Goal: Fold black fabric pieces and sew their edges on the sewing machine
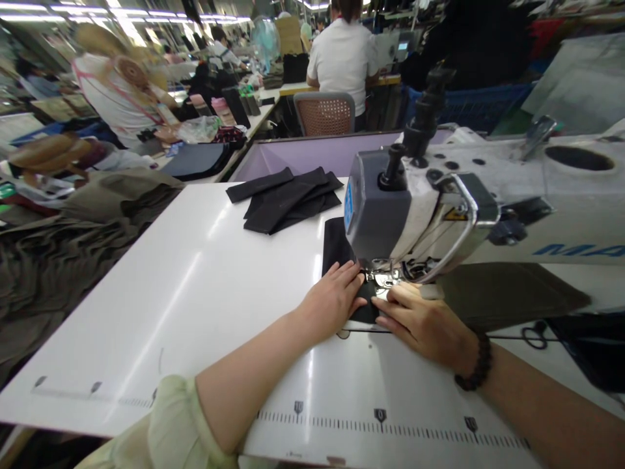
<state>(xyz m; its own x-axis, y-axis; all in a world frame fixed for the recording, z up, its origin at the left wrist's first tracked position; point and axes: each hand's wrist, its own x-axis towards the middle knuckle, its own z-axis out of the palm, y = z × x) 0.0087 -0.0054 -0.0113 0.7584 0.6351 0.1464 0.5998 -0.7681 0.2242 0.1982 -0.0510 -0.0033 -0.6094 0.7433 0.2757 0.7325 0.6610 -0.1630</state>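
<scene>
A black fabric piece (pixel 336 244) lies on the white table under the head of a sewing machine (pixel 378 202). My left hand (pixel 334 296) rests flat on its left part, fingers apart and pointing at the presser foot (pixel 371 277). To the right of the needle area, my right hand (pixel 424 322) has its fingertips down at the fabric's right edge, fingers stretched and slightly spread. A dark beaded bracelet circles the right wrist. Further back, a loose pile of black fabric strips (pixel 288 202) lies on the table.
Olive-brown fabric (pixel 512 293) lies under the machine arm, with small black scissors (pixel 534 335) to its right. Heaped brown garments (pixel 73 260) flank the table at left. A seated person (pixel 342 55) in white is beyond the purple partition; another person (pixel 114 91) stands at left.
</scene>
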